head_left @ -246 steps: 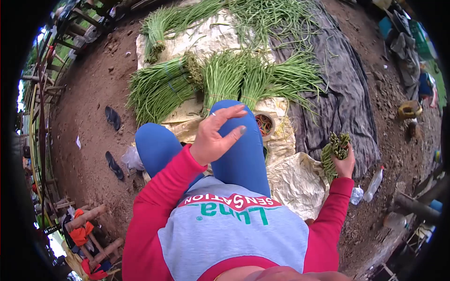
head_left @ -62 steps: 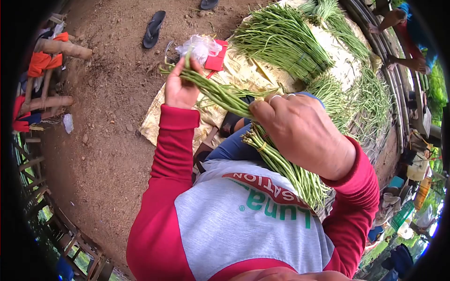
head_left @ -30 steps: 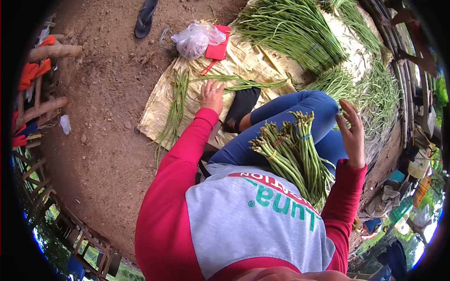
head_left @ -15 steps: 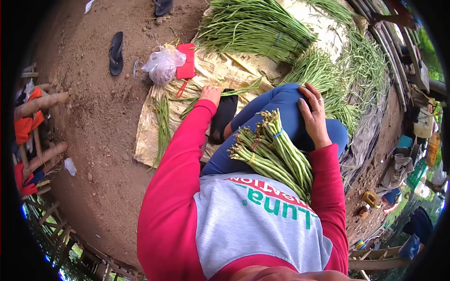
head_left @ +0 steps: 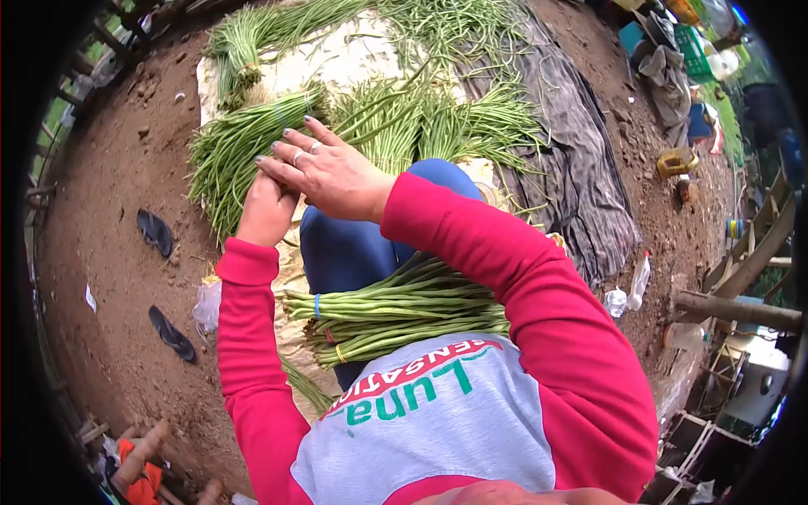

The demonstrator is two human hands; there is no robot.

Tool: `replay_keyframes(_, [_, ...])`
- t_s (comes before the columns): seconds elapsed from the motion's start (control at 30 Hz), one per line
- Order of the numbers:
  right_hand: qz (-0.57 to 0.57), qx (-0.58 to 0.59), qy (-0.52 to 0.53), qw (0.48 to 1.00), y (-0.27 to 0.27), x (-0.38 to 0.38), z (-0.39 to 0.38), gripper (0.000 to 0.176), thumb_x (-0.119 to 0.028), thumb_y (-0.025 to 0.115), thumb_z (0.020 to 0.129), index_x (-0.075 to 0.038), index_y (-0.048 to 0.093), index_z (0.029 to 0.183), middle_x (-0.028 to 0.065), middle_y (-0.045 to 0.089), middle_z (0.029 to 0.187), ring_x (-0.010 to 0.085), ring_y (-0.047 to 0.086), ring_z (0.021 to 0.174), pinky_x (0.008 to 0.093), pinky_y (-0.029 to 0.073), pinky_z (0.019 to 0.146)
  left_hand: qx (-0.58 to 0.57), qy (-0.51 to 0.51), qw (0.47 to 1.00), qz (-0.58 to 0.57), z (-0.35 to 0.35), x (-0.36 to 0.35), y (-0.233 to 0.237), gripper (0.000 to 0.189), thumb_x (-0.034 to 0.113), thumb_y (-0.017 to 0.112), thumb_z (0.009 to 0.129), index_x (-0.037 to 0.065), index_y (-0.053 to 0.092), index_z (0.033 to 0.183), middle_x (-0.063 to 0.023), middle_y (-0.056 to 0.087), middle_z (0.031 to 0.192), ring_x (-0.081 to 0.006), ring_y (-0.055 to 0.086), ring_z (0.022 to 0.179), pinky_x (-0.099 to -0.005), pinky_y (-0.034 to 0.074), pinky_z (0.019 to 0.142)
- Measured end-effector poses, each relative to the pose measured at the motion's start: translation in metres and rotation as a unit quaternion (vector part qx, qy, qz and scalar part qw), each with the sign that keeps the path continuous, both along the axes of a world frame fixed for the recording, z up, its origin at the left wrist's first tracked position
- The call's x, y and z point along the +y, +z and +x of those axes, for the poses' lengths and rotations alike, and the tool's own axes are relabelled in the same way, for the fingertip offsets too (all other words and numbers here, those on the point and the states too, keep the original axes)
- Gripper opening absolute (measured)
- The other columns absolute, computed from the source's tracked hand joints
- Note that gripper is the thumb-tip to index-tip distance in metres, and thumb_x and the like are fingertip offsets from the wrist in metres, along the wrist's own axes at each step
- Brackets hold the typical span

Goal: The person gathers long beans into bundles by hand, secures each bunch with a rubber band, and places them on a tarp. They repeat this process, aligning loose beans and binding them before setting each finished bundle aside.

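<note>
Three bundles of long green beans (head_left: 404, 310) lie across my lap, tied near their ends with blue, red and yellow bands. Past my knees, my right hand (head_left: 338, 172) is stretched out with fingers straight, resting over my left hand (head_left: 268, 209). The fingers of my left hand are mostly hidden under it, so what they hold, if anything, does not show. Just beyond both hands is a big tied bundle of long beans (head_left: 231, 151). More loose long beans (head_left: 383, 126) spread out to the right of my hands.
A pale sheet (head_left: 353, 50) and a dark cloth (head_left: 572, 135) lie under the beans. Black slippers (head_left: 172, 333) and a plastic bag (head_left: 207, 305) are on the dirt at left. A yellow jug (head_left: 677, 162) and a green crate (head_left: 692, 52) stand at right.
My view has turned right. My left hand has left the beans by my left knee, and my right hand has left my right knee. Both now meet ahead near the big bundle.
</note>
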State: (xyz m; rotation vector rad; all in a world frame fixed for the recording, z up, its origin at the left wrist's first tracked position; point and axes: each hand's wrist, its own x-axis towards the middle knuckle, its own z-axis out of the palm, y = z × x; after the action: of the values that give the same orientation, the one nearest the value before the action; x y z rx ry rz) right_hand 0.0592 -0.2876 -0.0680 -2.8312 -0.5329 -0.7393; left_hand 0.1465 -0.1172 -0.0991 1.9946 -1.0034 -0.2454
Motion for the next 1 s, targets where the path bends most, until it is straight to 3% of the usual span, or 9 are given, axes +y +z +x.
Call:
replay_keyframes(0.07, [0.019,0.077,-0.084,0.993,0.028,-0.025,-0.002,0.045,-0.013,0.053,0.092,-0.013,0.054,0.137,0.0054,0.068,0.098,0.0253,0.067,0.100,0.0434,0.049,0.095,-0.038,-0.062,0.997,-0.006,-0.003,-0.030,0.046,0.038,0.001,0.063,0.087,-0.002,0.059,0.124,-0.0210,0.058,0.124,-0.0369,0.059,0.111,-0.0412,0.048,0.094])
replay_keyframes(0.17, [0.095,0.207,-0.117,0.967,0.045,-0.098,-0.030,0.012,-0.014,0.055,0.092,-0.009,0.063,0.100,0.0135,0.068,0.089,0.0327,0.068,0.086,0.0453,0.053,0.071,-0.099,-0.107,0.989,0.026,-0.028,-0.045,0.095,0.054,0.001,0.064,0.086,0.002,0.052,0.139,-0.0193,0.053,0.133,-0.0344,0.051,0.124,-0.0407,0.038,0.109])
replay_keyframes(0.4, [0.271,0.283,-0.388,0.834,-0.016,-0.277,-0.223,0.021,-0.019,0.062,0.094,-0.004,0.060,0.108,0.0209,0.068,0.094,0.0409,0.065,0.090,0.0457,0.050,0.076,0.281,0.021,0.959,0.033,-0.066,0.040,0.075,0.059,0.021,0.058,0.100,-0.006,0.037,0.149,-0.0208,0.041,0.152,-0.0309,0.035,0.145,-0.0418,0.024,0.120])
replay_keyframes(0.6, [0.475,0.189,-0.518,0.686,-0.150,-0.300,-0.347,0.031,-0.023,0.061,0.095,-0.003,0.059,0.118,0.0258,0.067,0.098,0.0428,0.064,0.094,0.0446,0.048,0.081,0.388,0.048,0.917,0.083,-0.103,0.056,0.069,0.056,0.017,0.059,0.101,-0.004,0.038,0.149,-0.0177,0.052,0.143,-0.0270,0.048,0.135,-0.0388,0.032,0.116])
replay_keyframes(0.73, [0.419,0.384,-0.588,0.575,-0.238,-0.281,-0.383,0.050,-0.034,0.066,0.090,-0.004,0.056,0.128,0.0265,0.065,0.116,0.0444,0.060,0.113,0.0508,0.046,0.095,0.356,0.043,0.915,0.186,-0.103,0.037,0.084,0.053,0.012,0.059,0.099,-0.002,0.042,0.148,-0.0144,0.057,0.136,-0.0239,0.054,0.126,-0.0361,0.039,0.110])
replay_keyframes(0.8, [0.153,0.563,-0.616,0.529,-0.212,-0.259,-0.363,0.063,-0.034,0.069,0.089,-0.007,0.047,0.141,0.0198,0.058,0.134,0.0382,0.059,0.121,0.0561,0.044,0.100,0.334,0.069,0.919,0.199,-0.103,0.034,0.085,0.053,0.011,0.060,0.098,-0.002,0.043,0.147,-0.0137,0.058,0.133,-0.0235,0.055,0.123,-0.0357,0.041,0.107])
replay_keyframes(0.87, [0.127,0.353,-0.612,0.696,-0.264,-0.276,-0.351,0.072,-0.031,0.075,0.082,-0.010,0.046,0.144,0.0172,0.054,0.140,0.0381,0.056,0.124,0.0578,0.043,0.101,0.315,0.096,0.919,0.215,-0.104,0.035,0.081,0.053,0.009,0.060,0.097,-0.003,0.044,0.146,-0.0130,0.059,0.130,-0.0231,0.056,0.121,-0.0352,0.043,0.105])
replay_keyframes(0.93, [0.181,0.245,-0.560,0.771,-0.250,-0.305,-0.290,0.027,-0.019,0.068,0.085,-0.005,0.070,0.109,0.0167,0.067,0.104,0.0365,0.065,0.100,0.0471,0.052,0.087,0.230,0.078,0.937,0.250,-0.105,0.038,0.071,0.054,0.006,0.064,0.093,-0.003,0.046,0.144,-0.0121,0.059,0.123,-0.0226,0.058,0.117,-0.0347,0.045,0.102])
replay_keyframes(1.0, [0.298,0.206,-0.470,0.805,-0.259,-0.321,-0.225,0.022,-0.020,0.060,0.090,-0.006,0.073,0.098,0.0197,0.068,0.094,0.0379,0.065,0.093,0.0461,0.053,0.085,0.245,0.137,0.929,0.241,-0.112,0.030,0.065,0.052,0.001,0.066,0.090,-0.003,0.049,0.139,-0.0109,0.057,0.119,-0.0213,0.058,0.113,-0.0336,0.046,0.100])
